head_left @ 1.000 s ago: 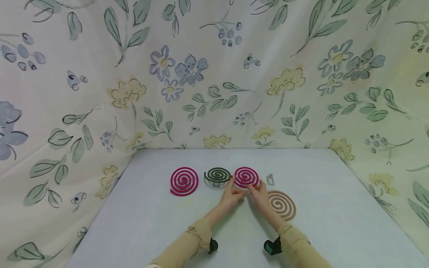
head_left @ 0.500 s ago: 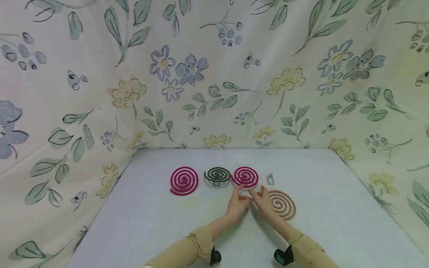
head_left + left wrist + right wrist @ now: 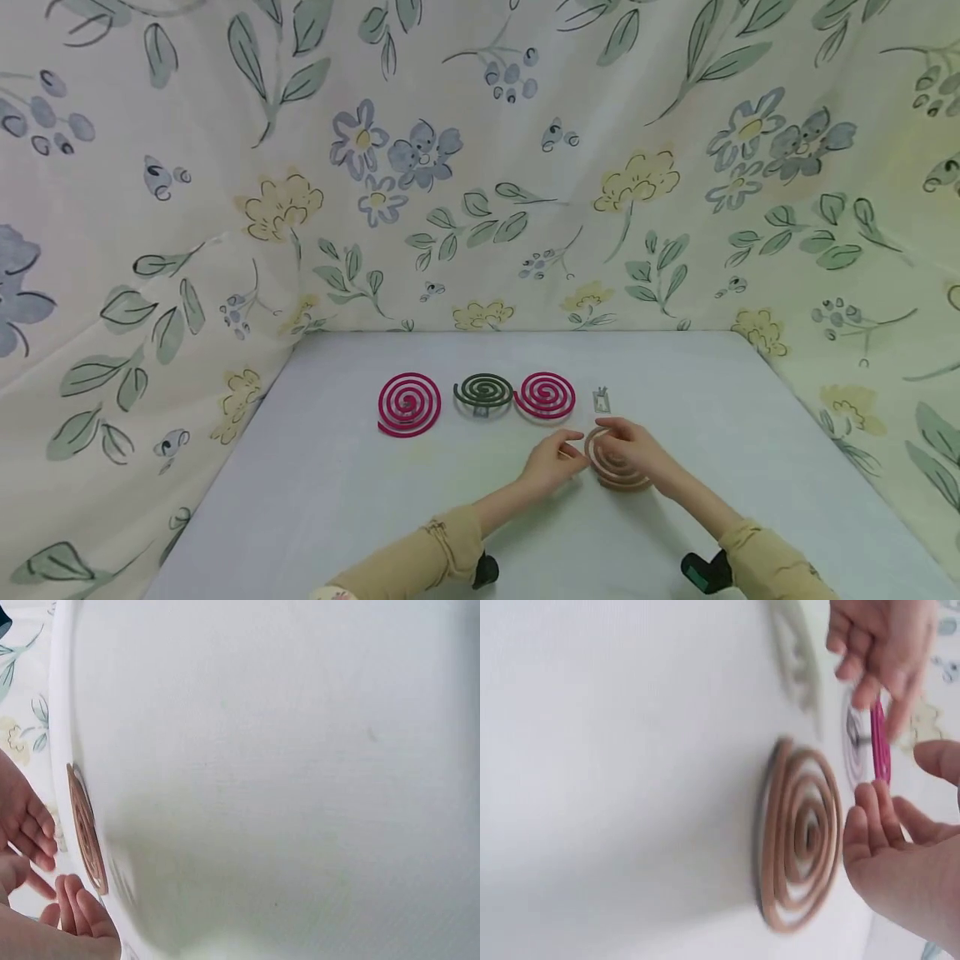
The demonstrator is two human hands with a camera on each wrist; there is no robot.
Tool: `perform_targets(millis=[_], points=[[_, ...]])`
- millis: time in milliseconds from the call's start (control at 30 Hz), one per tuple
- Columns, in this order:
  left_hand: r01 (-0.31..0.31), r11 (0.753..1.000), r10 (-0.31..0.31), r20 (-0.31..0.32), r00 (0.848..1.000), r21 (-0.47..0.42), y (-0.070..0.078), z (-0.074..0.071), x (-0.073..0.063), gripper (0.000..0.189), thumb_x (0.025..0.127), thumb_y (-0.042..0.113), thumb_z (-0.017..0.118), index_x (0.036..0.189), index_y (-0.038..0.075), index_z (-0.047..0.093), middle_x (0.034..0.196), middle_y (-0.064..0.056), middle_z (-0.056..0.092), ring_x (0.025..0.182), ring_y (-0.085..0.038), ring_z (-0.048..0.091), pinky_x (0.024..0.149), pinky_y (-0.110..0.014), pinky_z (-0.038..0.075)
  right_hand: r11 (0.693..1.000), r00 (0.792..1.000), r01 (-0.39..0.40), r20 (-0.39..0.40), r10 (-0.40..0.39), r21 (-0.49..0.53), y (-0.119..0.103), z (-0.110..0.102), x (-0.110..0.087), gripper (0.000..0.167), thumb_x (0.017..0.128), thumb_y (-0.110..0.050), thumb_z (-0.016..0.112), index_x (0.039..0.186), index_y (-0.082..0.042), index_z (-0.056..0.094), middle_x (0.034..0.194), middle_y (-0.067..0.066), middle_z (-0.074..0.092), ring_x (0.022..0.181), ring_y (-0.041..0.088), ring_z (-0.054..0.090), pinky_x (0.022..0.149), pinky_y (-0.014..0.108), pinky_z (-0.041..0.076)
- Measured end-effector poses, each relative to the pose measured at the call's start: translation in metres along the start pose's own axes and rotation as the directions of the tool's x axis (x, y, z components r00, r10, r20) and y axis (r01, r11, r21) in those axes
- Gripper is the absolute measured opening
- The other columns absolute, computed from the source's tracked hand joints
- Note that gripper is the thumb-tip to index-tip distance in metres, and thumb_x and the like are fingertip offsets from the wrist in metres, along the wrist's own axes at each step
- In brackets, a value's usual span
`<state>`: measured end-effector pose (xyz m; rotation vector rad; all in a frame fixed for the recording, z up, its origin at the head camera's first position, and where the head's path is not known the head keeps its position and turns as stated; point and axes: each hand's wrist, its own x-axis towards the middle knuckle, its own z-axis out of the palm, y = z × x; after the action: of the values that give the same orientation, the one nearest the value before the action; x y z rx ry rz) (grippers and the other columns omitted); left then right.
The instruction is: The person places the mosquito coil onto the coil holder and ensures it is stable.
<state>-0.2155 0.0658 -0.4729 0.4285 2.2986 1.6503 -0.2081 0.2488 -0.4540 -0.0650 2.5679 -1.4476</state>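
Note:
A brown mosquito coil [image 3: 624, 485] lies on the table, partly hidden in the head view by my right hand [image 3: 636, 450] reaching over it. My right fingers are loosely bent, with a gap between thumb and fingertips. In the right wrist view the whole brown coil [image 3: 806, 840] shows, and nothing is in that hand. My left hand [image 3: 553, 463] is at the coil's left edge, thumb and fingers apart and holding nothing. Beyond the hands, a magenta coil [image 3: 545, 395] sits raised beside a green coil [image 3: 483, 390], their edges meeting in the head view.
Another magenta coil [image 3: 408, 405] is on the left of the table [image 3: 330, 500]. A small metal coil stand [image 3: 602, 401] lies just behind the brown coil. Under the green coil, part of a stand [image 3: 481, 412] shows. Floral cloth [image 3: 480, 250] hangs behind the table.
Both hands have let go of the right-hand magenta coil and drawn back from it. They have moved right, the right hand ending over the brown coil, the left beside it.

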Motion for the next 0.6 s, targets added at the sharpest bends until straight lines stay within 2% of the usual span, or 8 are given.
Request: perform_targets(millis=[100, 233, 300, 467, 533, 600], points=[[-0.003, 0.999, 0.001, 0.042, 0.999, 0.039, -0.001, 0.0, 0.001, 0.045, 0.083, 0.014, 0.069, 0.124, 0.0, 0.056, 0.087, -0.008, 0.066, 0.07, -0.004, 0.055, 0.057, -0.018, 0.043, 1.0, 0.997, -0.01, 0.075, 0.011, -0.027, 0.01, -0.02, -0.003, 0.051, 0.094, -0.022, 0.055, 0.133, 0.008, 0.044, 0.114, 0.022, 0.06, 0.099, 0.026, 0.058, 0.085, 0.041, 0.049], [0.042, 0.998, -0.044, 0.066, 0.997, 0.036, -0.006, 0.003, 0.005, 0.052, 0.081, 0.013, 0.072, 0.127, -0.003, 0.053, 0.086, -0.007, 0.066, 0.069, -0.004, 0.053, 0.057, -0.018, 0.042, 0.998, 0.987, -0.026, 0.155, 0.035, -0.063, 0.025, -0.045, -0.004, 0.057, 0.093, -0.025, 0.056, 0.134, 0.011, 0.04, 0.116, 0.022, 0.059, 0.1, 0.024, 0.057, 0.084, 0.041, 0.048], [0.072, 0.997, -0.074, 0.073, 0.995, 0.03, -0.008, 0.004, 0.007, 0.057, 0.079, 0.012, 0.073, 0.129, -0.004, 0.05, 0.086, -0.007, 0.066, 0.068, -0.004, 0.052, 0.056, -0.019, 0.043, 0.995, 0.985, -0.048, 0.159, 0.062, -0.091, 0.031, -0.056, -0.004, 0.06, 0.092, -0.026, 0.057, 0.135, 0.011, 0.039, 0.113, 0.02, 0.06, 0.098, 0.023, 0.057, 0.083, 0.04, 0.048], [0.114, 0.992, -0.119, 0.104, 0.987, 0.047, -0.012, 0.006, 0.01, 0.067, 0.078, 0.011, 0.075, 0.134, -0.005, 0.044, 0.087, -0.003, 0.065, 0.071, -0.006, 0.053, 0.059, -0.02, 0.044, 0.972, 0.986, -0.1, 0.111, 0.125, -0.211, 0.043, -0.073, -0.002, 0.064, 0.088, -0.029, 0.064, 0.133, 0.011, 0.042, 0.099, 0.011, 0.06, 0.089, 0.019, 0.053, 0.077, 0.035, 0.046], [0.122, 0.992, -0.127, 0.123, 0.984, 0.045, -0.013, 0.007, 0.011, 0.069, 0.078, 0.01, 0.075, 0.136, -0.005, 0.042, 0.086, -0.003, 0.065, 0.07, -0.007, 0.054, 0.06, -0.021, 0.043, 0.966, 0.984, -0.106, 0.115, 0.136, -0.237, 0.047, -0.077, -0.001, 0.065, 0.086, -0.028, 0.067, 0.131, 0.011, 0.043, 0.095, 0.009, 0.058, 0.087, 0.018, 0.051, 0.074, 0.033, 0.044], [0.129, 0.99, -0.135, 0.137, 0.981, 0.054, -0.012, 0.008, 0.011, 0.071, 0.078, 0.011, 0.076, 0.137, -0.004, 0.04, 0.084, -0.001, 0.065, 0.069, -0.007, 0.053, 0.06, -0.02, 0.042, 0.967, 0.982, -0.08, 0.147, 0.118, -0.244, 0.05, -0.079, -0.001, 0.066, 0.084, -0.024, 0.07, 0.131, 0.013, 0.043, 0.093, 0.009, 0.057, 0.085, 0.019, 0.049, 0.073, 0.032, 0.042]])
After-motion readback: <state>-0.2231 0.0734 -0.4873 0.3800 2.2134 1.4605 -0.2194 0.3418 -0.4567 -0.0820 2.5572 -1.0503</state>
